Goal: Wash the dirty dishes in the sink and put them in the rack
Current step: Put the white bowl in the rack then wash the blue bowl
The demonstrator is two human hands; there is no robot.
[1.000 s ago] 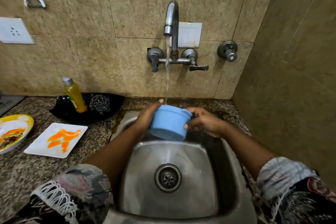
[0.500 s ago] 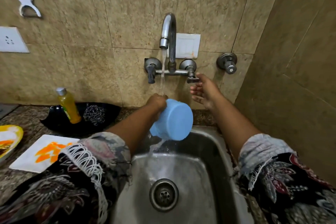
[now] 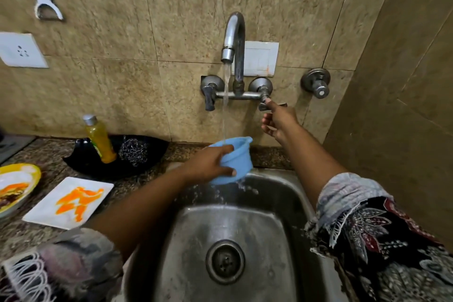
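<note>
My left hand [image 3: 210,163] grips a small blue plastic bowl [image 3: 236,162] by its rim and side, upright over the back edge of the steel sink [image 3: 264,228]. Water runs from the curved tap [image 3: 234,39] into the bowl and spills over into the sink. My right hand [image 3: 278,119] reaches up to the tap's right handle [image 3: 266,105], fingertips on the lever, the other fingers loosely curled below it. A white square plate [image 3: 71,201] smeared with orange sauce and a yellow-rimmed plate [image 3: 17,187] with food remains lie on the counter at the left.
A black dish [image 3: 98,162] behind the plates holds a yellow soap bottle [image 3: 99,140] and a steel scrubber [image 3: 133,151]. A second valve [image 3: 317,83] sits on the wall right of the tap. A tiled side wall [image 3: 404,105] closes the right. No rack is in view.
The bowl turned from tilted, bottom toward me, to upright under the stream. My right hand left the bowl, rose to the tap and now touches the right handle. The view has tilted upward.
</note>
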